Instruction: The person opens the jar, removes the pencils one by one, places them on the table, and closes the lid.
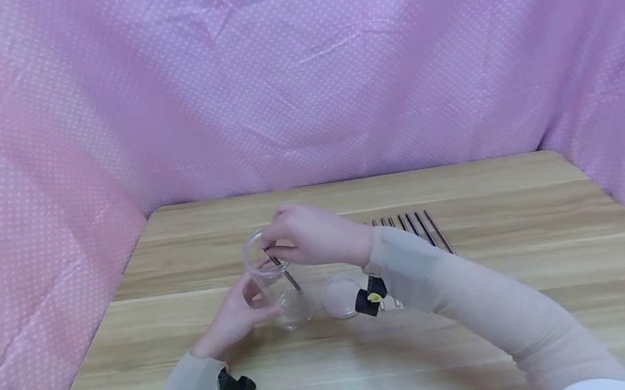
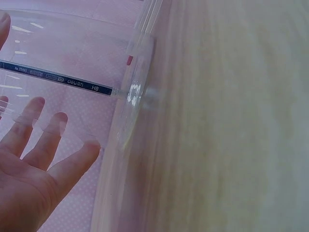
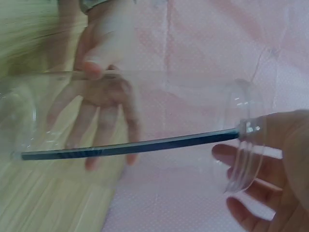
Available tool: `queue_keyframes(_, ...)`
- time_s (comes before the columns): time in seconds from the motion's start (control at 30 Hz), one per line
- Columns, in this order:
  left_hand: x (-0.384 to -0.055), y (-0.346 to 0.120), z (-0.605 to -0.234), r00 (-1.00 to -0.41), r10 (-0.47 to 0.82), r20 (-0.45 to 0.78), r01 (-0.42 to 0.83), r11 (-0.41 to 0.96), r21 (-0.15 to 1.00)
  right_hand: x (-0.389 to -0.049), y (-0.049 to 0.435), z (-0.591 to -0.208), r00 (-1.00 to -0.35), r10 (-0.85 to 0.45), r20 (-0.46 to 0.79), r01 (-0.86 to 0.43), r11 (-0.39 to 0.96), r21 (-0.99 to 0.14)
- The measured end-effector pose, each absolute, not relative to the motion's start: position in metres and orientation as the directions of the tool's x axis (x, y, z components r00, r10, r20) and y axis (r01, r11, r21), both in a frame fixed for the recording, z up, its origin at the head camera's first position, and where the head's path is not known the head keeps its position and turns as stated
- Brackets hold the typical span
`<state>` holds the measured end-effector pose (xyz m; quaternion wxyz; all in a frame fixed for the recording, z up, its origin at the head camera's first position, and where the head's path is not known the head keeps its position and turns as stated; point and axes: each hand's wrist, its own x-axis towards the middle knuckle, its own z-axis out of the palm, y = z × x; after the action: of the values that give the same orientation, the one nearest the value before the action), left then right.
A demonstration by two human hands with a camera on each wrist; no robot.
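Note:
A clear plastic jar (image 1: 290, 310) stands tilted over the wooden table, its rim towards the upper left in the head view. My left hand (image 1: 236, 316) holds it from the left, fingers spread along its wall, thumb at the near side. Inside slants a dark pencil (image 2: 58, 77) marked HB, its lower end close to the jar's bottom. Over the mouth, my right hand (image 1: 319, 232) pinches the pencil's upper end. In the right wrist view the other right fingers (image 3: 260, 193) lie spread beside the threaded rim.
A round clear lid (image 1: 340, 298) lies on the table (image 1: 334, 386) just right of the jar. Beyond my right forearm, several dark pencils (image 1: 428, 230) lie side by side, partly hidden by the sleeve. Pink dotted cloth (image 1: 293, 87) hangs behind and at both sides.

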<state>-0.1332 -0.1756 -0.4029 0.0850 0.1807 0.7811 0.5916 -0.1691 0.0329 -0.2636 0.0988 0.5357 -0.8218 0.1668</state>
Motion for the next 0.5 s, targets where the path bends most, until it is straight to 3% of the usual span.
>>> queue_keyframes(0.3,-0.1316,-0.1762,-0.4028,-0.927,0.367,0.073,0.176,0.256,0.951,-0.1679,0.0234,-0.2564,-0.517,-0.815,0.259,-0.855,0.485,-0.183)
queue_keyframes(0.5,-0.1319,-0.1755,-0.402,-0.929,0.368,0.047,0.144,0.241,0.96,-0.1688,0.0225,-0.2592,-0.538,-0.793,0.284,-0.842,0.496,-0.212)
